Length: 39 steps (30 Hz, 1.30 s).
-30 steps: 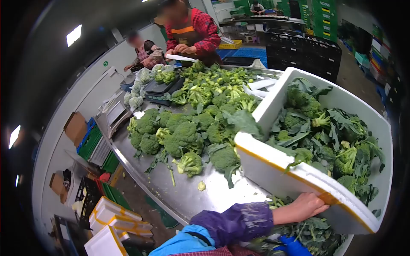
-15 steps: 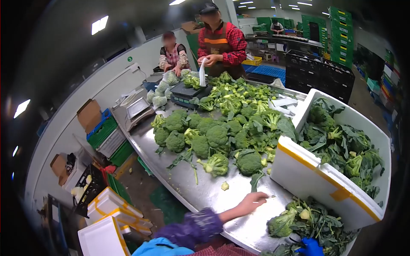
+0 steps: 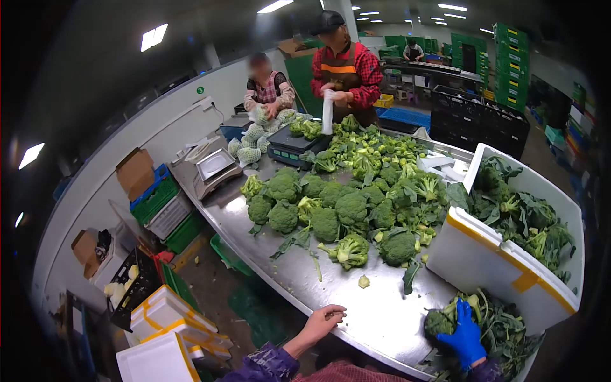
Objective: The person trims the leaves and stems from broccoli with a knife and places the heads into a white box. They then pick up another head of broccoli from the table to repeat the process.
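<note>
My left hand [image 3: 324,320], bare, hovers at the near edge of the metal table [image 3: 305,283]. Its fingers are loosely bent and apart, with nothing visible in them. My right hand [image 3: 466,335], in a blue glove, is on a broccoli head [image 3: 438,323] at the lower right, fingers and thumb around its side and stem. Leafy broccoli trimmings [image 3: 503,328] lie around that hand. A cut piece of stem [image 3: 363,281] and a loose leaf [image 3: 410,276] lie on the metal between my hands and a large pile of broccoli [image 3: 352,209].
A white foam box [image 3: 503,261] full of leafy broccoli leans at the right. Scales [image 3: 216,167] stand along the far left side. Two people work across the table, one holding a white strip [image 3: 328,111]. Foam boxes [image 3: 159,356] and crates are on the floor at left.
My left hand has drawn back left to the table edge. My gloved right hand has come up from the bottom onto the broccoli head. The view has shifted slightly.
</note>
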Each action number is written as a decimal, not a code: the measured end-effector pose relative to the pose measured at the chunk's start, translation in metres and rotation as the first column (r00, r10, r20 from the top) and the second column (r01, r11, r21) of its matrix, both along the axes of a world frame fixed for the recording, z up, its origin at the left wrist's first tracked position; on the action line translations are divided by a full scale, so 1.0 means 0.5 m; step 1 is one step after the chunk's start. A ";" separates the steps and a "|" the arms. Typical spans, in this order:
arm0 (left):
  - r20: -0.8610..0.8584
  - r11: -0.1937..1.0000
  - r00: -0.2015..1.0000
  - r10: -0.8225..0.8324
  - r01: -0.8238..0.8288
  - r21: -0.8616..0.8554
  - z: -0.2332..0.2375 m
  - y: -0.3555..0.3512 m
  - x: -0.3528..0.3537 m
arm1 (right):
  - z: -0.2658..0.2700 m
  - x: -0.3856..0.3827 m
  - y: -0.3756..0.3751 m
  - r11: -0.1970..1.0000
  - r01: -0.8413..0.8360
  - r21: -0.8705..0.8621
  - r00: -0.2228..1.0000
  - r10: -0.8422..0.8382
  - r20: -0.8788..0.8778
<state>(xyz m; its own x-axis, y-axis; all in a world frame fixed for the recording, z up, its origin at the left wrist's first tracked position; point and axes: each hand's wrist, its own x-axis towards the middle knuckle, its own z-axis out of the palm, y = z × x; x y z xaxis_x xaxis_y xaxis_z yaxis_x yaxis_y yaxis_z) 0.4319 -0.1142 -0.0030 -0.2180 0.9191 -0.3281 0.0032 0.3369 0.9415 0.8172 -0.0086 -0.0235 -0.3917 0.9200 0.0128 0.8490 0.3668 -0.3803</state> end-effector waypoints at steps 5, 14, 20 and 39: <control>0.010 0.995 0.996 0.094 -0.094 0.026 -0.044 -0.035 -0.044 | 0.065 -0.023 0.000 0.963 0.116 -0.242 0.976 -0.065 0.210; 0.054 1.000 0.998 0.008 -0.007 -0.003 -0.003 -0.018 -0.002 | 0.065 0.029 -0.063 0.958 0.168 -0.232 0.969 -0.118 0.215; -0.039 0.998 0.998 -0.058 0.058 -0.008 -0.028 -0.030 -0.003 | 0.084 -0.040 -0.053 0.999 -0.017 -0.039 0.998 0.019 0.059; 0.081 0.995 0.992 -0.092 0.095 -0.038 -0.019 0.023 0.043 | 0.120 -0.033 0.029 0.955 0.162 -0.248 0.985 -0.172 -0.022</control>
